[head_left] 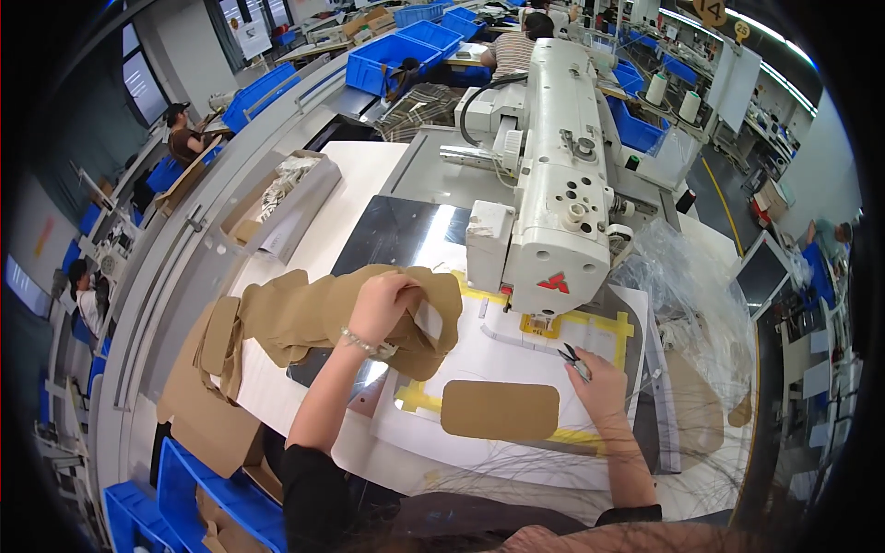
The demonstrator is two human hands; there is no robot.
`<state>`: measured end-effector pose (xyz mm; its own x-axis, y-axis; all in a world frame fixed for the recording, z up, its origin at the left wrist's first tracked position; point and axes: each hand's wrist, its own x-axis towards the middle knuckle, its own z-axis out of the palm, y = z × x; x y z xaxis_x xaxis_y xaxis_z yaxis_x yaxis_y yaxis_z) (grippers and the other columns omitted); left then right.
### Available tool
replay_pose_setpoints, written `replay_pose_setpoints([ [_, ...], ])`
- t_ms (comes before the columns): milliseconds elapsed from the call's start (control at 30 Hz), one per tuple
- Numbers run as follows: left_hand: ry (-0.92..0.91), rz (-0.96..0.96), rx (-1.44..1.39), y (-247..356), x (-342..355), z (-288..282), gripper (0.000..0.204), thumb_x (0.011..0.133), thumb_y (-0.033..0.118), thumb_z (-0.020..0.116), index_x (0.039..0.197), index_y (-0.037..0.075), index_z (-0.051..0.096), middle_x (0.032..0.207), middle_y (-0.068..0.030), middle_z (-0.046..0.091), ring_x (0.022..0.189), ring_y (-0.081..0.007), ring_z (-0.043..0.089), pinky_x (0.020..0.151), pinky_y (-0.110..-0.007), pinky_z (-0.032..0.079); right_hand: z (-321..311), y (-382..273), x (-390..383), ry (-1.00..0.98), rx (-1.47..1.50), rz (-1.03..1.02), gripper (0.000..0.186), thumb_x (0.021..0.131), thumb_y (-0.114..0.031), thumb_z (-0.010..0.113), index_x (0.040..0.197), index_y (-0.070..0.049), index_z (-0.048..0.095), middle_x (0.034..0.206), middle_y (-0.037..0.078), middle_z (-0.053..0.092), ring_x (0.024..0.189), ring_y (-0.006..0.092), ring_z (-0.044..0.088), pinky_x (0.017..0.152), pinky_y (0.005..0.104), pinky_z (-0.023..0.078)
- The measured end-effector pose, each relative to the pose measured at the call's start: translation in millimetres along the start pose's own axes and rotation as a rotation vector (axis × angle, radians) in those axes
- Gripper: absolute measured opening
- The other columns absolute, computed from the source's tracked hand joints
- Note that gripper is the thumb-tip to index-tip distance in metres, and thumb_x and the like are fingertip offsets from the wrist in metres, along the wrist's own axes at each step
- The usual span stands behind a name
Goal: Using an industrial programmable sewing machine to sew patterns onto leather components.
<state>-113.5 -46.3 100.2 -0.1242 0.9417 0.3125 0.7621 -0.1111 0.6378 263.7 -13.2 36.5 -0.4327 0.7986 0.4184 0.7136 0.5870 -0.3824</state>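
My left hand (380, 309) is closed on the edge of a khaki-brown fabric panel (433, 300), its fingers curled over the top. The panel lies at the near end of a row of overlapping brown pieces (286, 318) left of the sewing machine. In my right hand (601, 387) is a pair of dark thread snips (575, 361), with the blades pointing up and left. Between my hands, a single brown rounded-corner panel (501, 411) rests flat on a white sheet (461, 369) edged with yellow tape. The sheet lies below the needle head of the white sewing machine (564, 221).
A grey box (313, 198) with scraps stands at the left. Brown cardboard (198, 405) and blue crates (221, 502) are at the lower left. Clear plastic (687, 304) bunches up at the right beside the machine. Other people sit at stations farther off.
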Motion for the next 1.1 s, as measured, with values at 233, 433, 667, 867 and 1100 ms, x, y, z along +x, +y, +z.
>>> replay_pose_setpoints([
  [233,0.028,0.104,0.354,-9,34,30,0.019,0.083,0.021,0.064,0.075,0.004,0.068,0.073,-0.0113,0.064,0.072,-0.029,0.062,0.071,-0.038,0.048,-36,9,-36,0.099,0.088,0.304,0.03,0.076,-0.015,0.075,0.102,-0.002,0.069,0.085,0.013,0.069,0.062,0.0237,0.062,0.059,0.0312,0.049],
  [433,0.063,0.2,0.451,-10,39,36,0.022,0.083,0.023,0.065,0.069,0.005,0.066,0.07,-0.0095,0.064,0.068,-0.026,0.061,0.07,-0.036,0.046,-46,26,-60,0.128,0.102,0.416,0.029,0.076,-0.013,0.075,0.101,-0.001,0.069,0.083,0.016,0.068,0.065,0.0254,0.063,0.062,0.0321,0.049],
  [667,0.076,0.224,0.468,-4,34,30,0.012,0.081,0.018,0.066,0.077,0.007,0.069,0.073,-0.0065,0.063,0.069,-0.0255,0.06,0.069,-0.035,0.045,-57,25,-76,0.118,0.041,0.45,0.028,0.077,-0.014,0.073,0.102,-0.001,0.068,0.079,0.015,0.067,0.065,0.0257,0.063,0.061,0.0326,0.049],
  [867,0.062,0.24,0.352,28,18,5,0.027,0.082,0.028,0.067,0.07,0.004,0.069,0.065,-0.0078,0.062,0.063,-0.0246,0.059,0.071,-0.034,0.044,-58,26,-91,0.205,-0.09,0.329,0.032,0.077,-0.014,0.074,0.107,-0.003,0.067,0.081,0.013,0.066,0.064,0.0242,0.061,0.059,0.0324,0.048],
  [1100,0.024,-0.221,0.098,6,-10,-46,0.025,0.084,0.021,0.067,0.071,0.0,0.068,0.065,-0.0115,0.063,0.06,-0.024,0.061,0.06,-0.034,0.045,-46,36,-123,0.175,-0.163,0.316,0.038,0.077,-0.016,0.074,0.113,-0.007,0.064,0.077,0.009,0.061,0.06,0.0272,0.058,0.055,0.0362,0.046],
])
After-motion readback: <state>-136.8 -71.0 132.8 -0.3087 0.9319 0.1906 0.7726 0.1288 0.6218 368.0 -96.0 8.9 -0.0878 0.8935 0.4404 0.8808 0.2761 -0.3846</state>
